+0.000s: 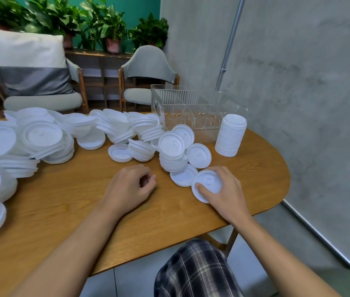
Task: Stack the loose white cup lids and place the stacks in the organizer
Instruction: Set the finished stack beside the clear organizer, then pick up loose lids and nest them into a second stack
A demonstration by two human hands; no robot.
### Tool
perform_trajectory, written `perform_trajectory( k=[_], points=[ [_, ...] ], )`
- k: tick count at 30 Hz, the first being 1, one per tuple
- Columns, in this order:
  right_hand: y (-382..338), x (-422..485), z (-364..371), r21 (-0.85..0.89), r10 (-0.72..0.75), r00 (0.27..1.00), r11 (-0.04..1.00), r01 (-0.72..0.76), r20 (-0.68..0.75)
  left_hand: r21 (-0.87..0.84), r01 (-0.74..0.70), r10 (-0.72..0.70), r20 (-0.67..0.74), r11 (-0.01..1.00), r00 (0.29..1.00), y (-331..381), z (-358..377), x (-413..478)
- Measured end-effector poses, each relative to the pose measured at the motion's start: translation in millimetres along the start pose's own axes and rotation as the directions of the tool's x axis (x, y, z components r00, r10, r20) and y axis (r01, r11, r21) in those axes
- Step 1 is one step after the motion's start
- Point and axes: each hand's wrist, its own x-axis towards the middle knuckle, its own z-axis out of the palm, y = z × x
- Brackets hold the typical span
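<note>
Observed from my remote station, head view only

1. Right hand [226, 190]: it grips one white lid [209, 183] near the table's front right edge. The thumb presses on the lid's near rim and the fingers curl round its far side. I cannot tell whether the lid rests on the wooden table [165, 217] or is raised slightly off it.

2. Left hand [130, 187]: it rests on the table, well left of the held lid. The fingers are loosely curled in towards the thumb, and I see nothing between them.

3. Second lid [182, 175]: it lies flat, its edge touching the held lid on the left.

4. Short stack [173, 156]: it stands just behind that lid, with another single lid [198, 155] leaning at its right.

5. Tall stack [231, 136]: it stands upright on the table, just beside the front right corner of the clear organizer [191, 103].

6. Loose lids [41, 136]: these are heaped in uneven piles across the left and middle of the table, reaching the organizer's left wall
</note>
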Motion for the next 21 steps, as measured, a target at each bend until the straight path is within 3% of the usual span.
perform_trajectory(
  k=[4, 7, 10, 14, 16, 21],
  points=[
    [-9, -7, -1, 0.113, -0.012, 1.0, 0.993, 0.015, -0.02, -0.042, 0.001, -0.001, -0.014, 0.999, 1.0, 3, -2, -1],
    [-24, -7, 5, 0.208, -0.015, 0.999, 0.978, 0.023, -0.039, -0.22, 0.081, -0.09, -0.029, 0.972, 0.996, 9, -7, -6],
    [-44, -4, 18, 0.248, -0.038, 0.998, 0.968, 0.048, -0.043, -0.406, 0.195, -0.191, 0.051, 0.893, 0.98, 19, -13, -10],
    [-64, -4, 39, 0.21, -0.174, 0.984, 0.961, 0.178, -0.037, -0.591, 0.274, -0.201, 0.188, 0.759, 0.962, 24, -18, -13],
    [-68, -6, 46, 0.188, -0.217, 0.976, 0.958, 0.217, -0.017, -0.61, 0.298, -0.201, 0.224, 0.734, 0.954, 23, -19, -13],
    [-69, -13, 46, 0.194, -0.229, 0.968, 0.959, 0.206, 0.105, -0.549, 0.278, -0.177, 0.23, 0.789, 0.957, 13, -17, -12]
  ],
)
